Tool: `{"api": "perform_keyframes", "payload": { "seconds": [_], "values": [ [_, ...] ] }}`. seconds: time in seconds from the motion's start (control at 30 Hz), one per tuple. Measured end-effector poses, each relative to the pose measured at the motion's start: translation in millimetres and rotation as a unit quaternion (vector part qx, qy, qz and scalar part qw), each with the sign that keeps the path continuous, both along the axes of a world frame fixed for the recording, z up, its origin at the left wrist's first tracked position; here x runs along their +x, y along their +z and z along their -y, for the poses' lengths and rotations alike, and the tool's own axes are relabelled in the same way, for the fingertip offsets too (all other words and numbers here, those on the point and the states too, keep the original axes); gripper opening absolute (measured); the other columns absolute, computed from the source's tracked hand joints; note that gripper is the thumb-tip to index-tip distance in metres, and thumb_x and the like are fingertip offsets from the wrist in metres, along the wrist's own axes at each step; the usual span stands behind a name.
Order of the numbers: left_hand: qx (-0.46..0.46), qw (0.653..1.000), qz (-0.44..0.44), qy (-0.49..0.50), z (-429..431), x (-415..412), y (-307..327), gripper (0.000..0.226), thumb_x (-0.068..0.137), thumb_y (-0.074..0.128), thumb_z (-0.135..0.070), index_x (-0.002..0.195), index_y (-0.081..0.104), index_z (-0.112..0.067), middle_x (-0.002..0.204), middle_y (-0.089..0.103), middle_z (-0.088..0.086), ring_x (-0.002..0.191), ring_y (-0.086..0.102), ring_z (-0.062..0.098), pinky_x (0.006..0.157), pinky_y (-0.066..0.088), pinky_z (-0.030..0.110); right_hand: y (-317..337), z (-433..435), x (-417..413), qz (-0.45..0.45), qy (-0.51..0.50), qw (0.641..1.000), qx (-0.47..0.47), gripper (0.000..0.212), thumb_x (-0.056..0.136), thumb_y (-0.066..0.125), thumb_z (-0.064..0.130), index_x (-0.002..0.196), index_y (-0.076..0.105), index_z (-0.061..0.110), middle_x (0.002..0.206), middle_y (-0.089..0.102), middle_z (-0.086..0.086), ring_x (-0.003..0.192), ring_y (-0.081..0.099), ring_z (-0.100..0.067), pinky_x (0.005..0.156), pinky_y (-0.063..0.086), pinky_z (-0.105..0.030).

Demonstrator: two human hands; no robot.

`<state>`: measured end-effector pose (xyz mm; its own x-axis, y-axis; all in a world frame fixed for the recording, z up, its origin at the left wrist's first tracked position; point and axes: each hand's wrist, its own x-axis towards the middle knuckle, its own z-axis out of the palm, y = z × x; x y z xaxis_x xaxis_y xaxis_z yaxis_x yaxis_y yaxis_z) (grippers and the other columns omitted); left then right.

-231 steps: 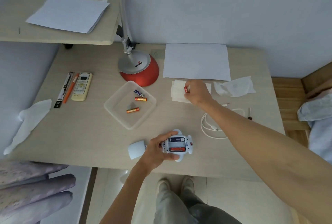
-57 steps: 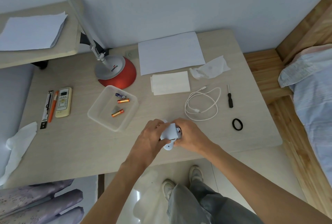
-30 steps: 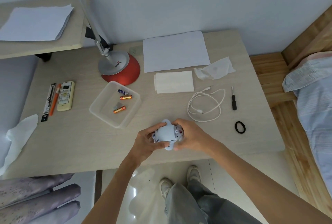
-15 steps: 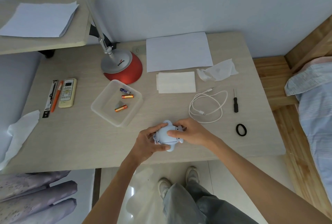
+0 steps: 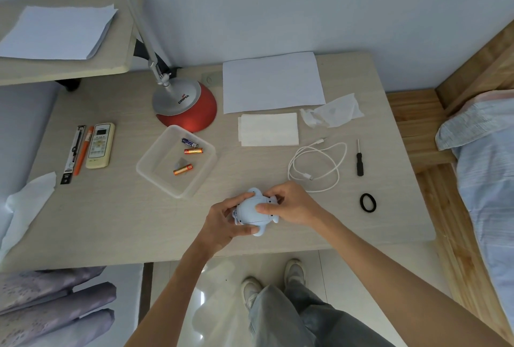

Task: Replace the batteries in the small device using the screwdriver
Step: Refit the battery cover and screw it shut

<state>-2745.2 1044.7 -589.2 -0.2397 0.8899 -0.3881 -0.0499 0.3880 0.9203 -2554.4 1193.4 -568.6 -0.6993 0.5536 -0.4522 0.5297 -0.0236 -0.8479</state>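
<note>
Over table (image 5: 111, 221), left hand (image 5: 219, 221) and right hand (image 5: 292, 205) grip device (image 5: 253, 212).

Device (image 5: 254, 209): pale blue.
Lamp base (image 5: 192, 113): red, silver top.
Batteries (image 5: 193, 150): two orange, one dark blue.
Screwdriver (image 5: 360, 163), right: black handle, silver shaft.
Cable (image 5: 317, 163): white.
Band (image 5: 367, 202), near right: black.
Remote (image 5: 99, 145), left: cream.
Pen (image 5: 82, 152): orange.
Bedding (image 5: 489, 166), far right: light blue, faint stripes.
Table (image 5: 111, 221): pale wood grain.

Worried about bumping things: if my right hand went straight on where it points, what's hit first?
The right hand would meet the small blue device it holds; just past that, probably the left hand on the other side.
</note>
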Motion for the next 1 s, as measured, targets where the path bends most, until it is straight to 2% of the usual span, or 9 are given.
{"api": "perform_keyframes", "payload": {
  "seconds": [0.23,0.4,0.53,0.6,0.7,0.77,0.83,0.9,1.0],
  "values": [
    [-0.002,1.000,-0.001,-0.005,-0.6,-1.3,-1.5,0.080,0.067,0.098,0.008,0.140,0.070,-0.009,0.140,0.073,-0.003,0.127,0.070,0.019,0.098,0.062,0.031,9.2,8.5,0.7,0.006,-0.033,0.999,0.000,0.026,0.085,0.089,0.036,0.100,0.082,0.017,0.083,0.079,-0.007,0.068,0.068,-0.007,0.063,0.053,-0.026],
    [-0.015,1.000,0.001,0.004,0.3,-3.1,-1.8,0.080,0.063,0.102,0.001,0.137,0.075,-0.016,0.137,0.075,0.001,0.124,0.071,0.020,0.099,0.063,0.034,24.3,13.9,5.0,0.047,-0.014,0.997,0.056,0.030,0.084,0.085,0.041,0.097,0.077,0.016,0.084,0.076,-0.007,0.077,0.072,-0.024,0.070,0.057,-0.040],
    [-0.024,1.000,0.005,0.005,-0.6,-3.7,-1.9,0.082,0.062,0.102,0.001,0.137,0.075,-0.016,0.137,0.074,0.004,0.126,0.070,0.021,0.101,0.062,0.033,58.2,7.0,32.6,0.102,-0.012,0.983,0.154,0.044,0.089,0.080,0.045,0.124,0.074,0.020,0.119,0.076,0.002,0.100,0.071,-0.019,0.092,0.057,-0.041],
    [-0.033,0.999,0.015,0.005,-1.1,-3.8,-0.9,0.083,0.061,0.103,0.000,0.137,0.075,-0.017,0.138,0.074,0.005,0.128,0.070,0.024,0.102,0.062,0.034,75.5,-4.9,56.1,0.149,-0.011,0.964,0.220,0.041,0.094,0.076,0.039,0.131,0.072,0.021,0.124,0.075,0.002,0.107,0.070,-0.022,0.096,0.055,-0.040],
    [-0.047,0.999,0.012,-0.001,-2.0,-4.2,1.4,0.085,0.058,0.106,-0.007,0.136,0.076,-0.024,0.139,0.074,0.001,0.129,0.069,0.022,0.108,0.059,0.042,87.1,-32.1,93.6,0.231,-0.034,0.925,0.299,0.026,0.096,0.072,0.032,0.120,0.075,0.021,0.109,0.077,0.001,0.101,0.071,-0.024,0.090,0.058,-0.041],
    [-0.053,0.999,0.012,-0.003,-2.3,-3.8,3.1,0.085,0.057,0.106,-0.009,0.135,0.077,-0.026,0.139,0.074,-0.001,0.128,0.069,0.020,0.107,0.060,0.040,81.4,-54.9,112.6,0.277,-0.060,0.906,0.315,0.018,0.095,0.070,0.028,0.109,0.076,0.019,0.101,0.076,-0.001,0.094,0.070,-0.026,0.085,0.060,-0.042],
    [-0.055,0.998,0.016,-0.002,-3.0,-3.5,5.1,0.085,0.057,0.106,-0.008,0.135,0.077,-0.027,0.138,0.074,-0.001,0.127,0.070,0.019,0.101,0.062,0.034,70.5,-77.4,123.6,0.327,-0.076,0.885,0.323,0.008,0.093,0.067,0.022,0.096,0.073,0.017,0.094,0.074,-0.004,0.083,0.068,-0.028,0.071,0.059,-0.039],
    [-0.057,0.998,0.023,0.000,-3.6,-3.1,7.5,0.085,0.057,0.105,-0.006,0.135,0.077,-0.026,0.137,0.075,-0.001,0.126,0.070,0.019,0.096,0.063,0.029,59.3,-94.0,126.9,0.367,-0.088,0.866,0.330,0.007,0.092,0.064,0.017,0.085,0.065,0.016,0.087,0.069,-0.006,0.076,0.065,-0.029,0.056,0.046,-0.033],
    [-0.059,0.998,0.029,-0.003,-4.4,-3.7,8.5,0.086,0.057,0.105,-0.006,0.135,0.077,-0.025,0.136,0.076,0.000,0.125,0.071,0.020,0.097,0.063,0.031,45.1,-107.6,122.5,0.378,-0.112,0.853,0.343,0.017,0.100,0.060,0.023,0.086,0.057,0.014,0.085,0.062,-0.006,0.076,0.062,-0.030,0.057,0.036,-0.034]
  ]
}}
